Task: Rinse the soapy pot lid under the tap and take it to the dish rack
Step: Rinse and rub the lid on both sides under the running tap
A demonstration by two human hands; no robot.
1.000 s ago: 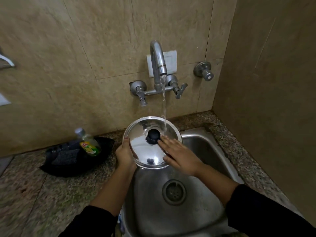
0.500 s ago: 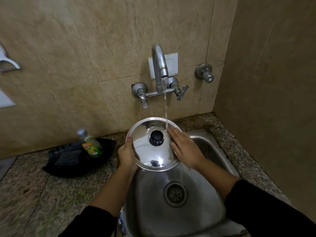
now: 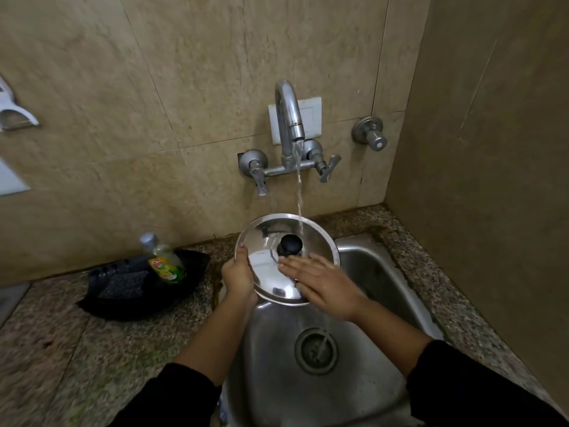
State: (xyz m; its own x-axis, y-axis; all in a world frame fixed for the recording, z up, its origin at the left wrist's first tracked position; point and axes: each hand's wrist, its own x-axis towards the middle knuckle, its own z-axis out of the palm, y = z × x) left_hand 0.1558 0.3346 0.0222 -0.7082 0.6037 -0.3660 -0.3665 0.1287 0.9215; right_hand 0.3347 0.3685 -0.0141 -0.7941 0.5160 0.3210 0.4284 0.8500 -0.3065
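A shiny steel pot lid (image 3: pixel 271 241) with a black knob (image 3: pixel 289 244) tilts over the back of the steel sink (image 3: pixel 363 260). Water from the chrome tap (image 3: pixel 288 118) runs onto the lid just right of the knob. My left hand (image 3: pixel 238 277) grips the lid's left rim. My right hand (image 3: pixel 323 283) lies flat with spread fingers on the lid's lower right face, below the knob. No dish rack is in view.
A black tray (image 3: pixel 101 303) on the granite counter left of the sink holds a green dish-soap bottle (image 3: pixel 164 261) and a dark scrubber (image 3: pixel 124 285). A side wall closes in on the right. The sink drain (image 3: pixel 315 349) lies below the lid.
My right hand has slid from the lid's right edge down to its lower face below the knob. The lid and my left hand stay where they were under the stream.
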